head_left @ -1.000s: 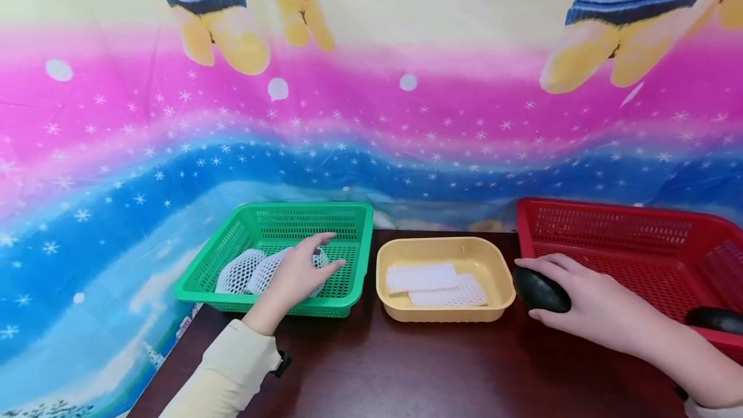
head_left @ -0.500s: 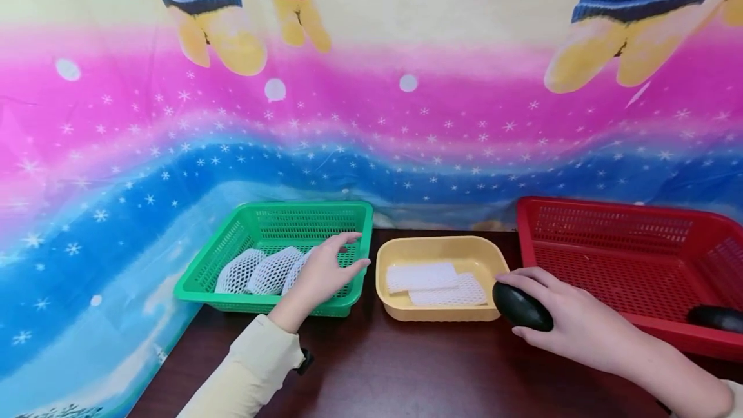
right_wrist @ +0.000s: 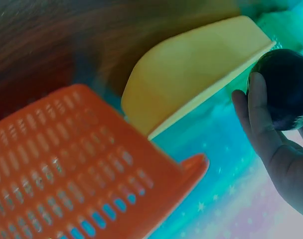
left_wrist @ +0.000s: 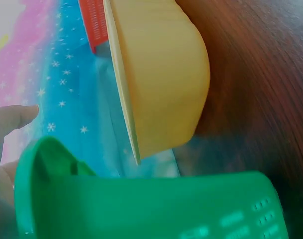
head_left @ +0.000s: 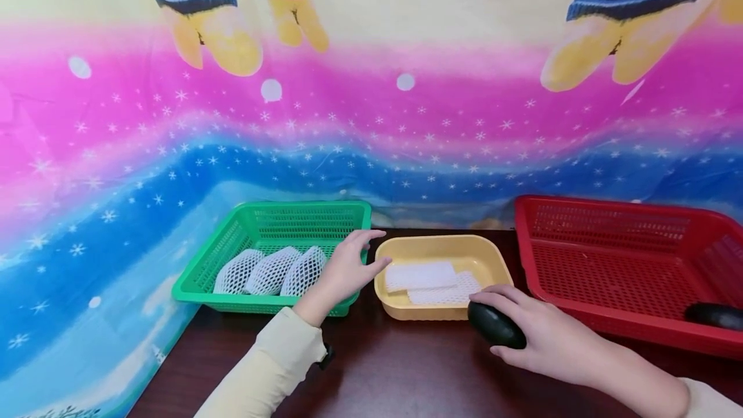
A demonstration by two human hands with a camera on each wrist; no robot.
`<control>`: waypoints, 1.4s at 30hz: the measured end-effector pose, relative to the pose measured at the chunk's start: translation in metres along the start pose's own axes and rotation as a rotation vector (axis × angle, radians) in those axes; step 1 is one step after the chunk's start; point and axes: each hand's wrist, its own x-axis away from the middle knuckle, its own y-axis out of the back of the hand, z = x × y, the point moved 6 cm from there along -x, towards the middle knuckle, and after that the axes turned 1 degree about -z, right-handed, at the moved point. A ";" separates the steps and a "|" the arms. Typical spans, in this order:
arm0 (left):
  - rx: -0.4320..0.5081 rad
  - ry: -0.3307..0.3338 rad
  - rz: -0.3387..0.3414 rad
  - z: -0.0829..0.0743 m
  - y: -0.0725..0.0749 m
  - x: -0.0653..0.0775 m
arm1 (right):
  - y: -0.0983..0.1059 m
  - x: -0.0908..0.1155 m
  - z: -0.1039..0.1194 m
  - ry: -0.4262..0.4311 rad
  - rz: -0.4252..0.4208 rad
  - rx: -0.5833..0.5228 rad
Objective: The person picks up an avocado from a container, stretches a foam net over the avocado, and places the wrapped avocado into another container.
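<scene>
Ovoid (head_left: 496, 326), near-black, smooth (glossy), in right hand (head_left: 542, 335)

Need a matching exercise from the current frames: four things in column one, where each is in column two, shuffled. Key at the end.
Things
1. Three rounded objects in white mesh
2. Two flat white mesh sleeves
3. Left glossy black oval object in head view
4. Right glossy black oval object in head view

Places
A. In the red perforated plastic basket
B. Held in the right hand
C. In the shallow yellow plastic tray
D. In the green perforated plastic basket

Pairs: 1-D, 2-C, 3-B, 4-A
</scene>
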 end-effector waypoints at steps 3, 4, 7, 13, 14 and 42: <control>-0.015 -0.029 -0.008 -0.004 -0.003 -0.002 | -0.008 -0.002 0.004 0.017 0.031 -0.027; -0.019 -0.037 -0.008 -0.007 -0.004 -0.002 | -0.010 -0.003 0.006 0.021 0.040 -0.032; -0.003 -0.056 -0.002 -0.012 -0.008 -0.004 | -0.017 -0.004 0.009 0.051 0.049 -0.028; 0.014 -0.053 0.041 -0.017 -0.022 -0.006 | -0.031 -0.008 0.015 0.105 0.066 -0.034; 0.011 -0.054 0.047 -0.018 -0.024 -0.007 | -0.034 -0.009 0.016 0.111 0.072 -0.043; -0.300 0.041 0.255 -0.016 -0.091 -0.014 | -0.071 -0.011 0.015 0.127 0.210 -0.179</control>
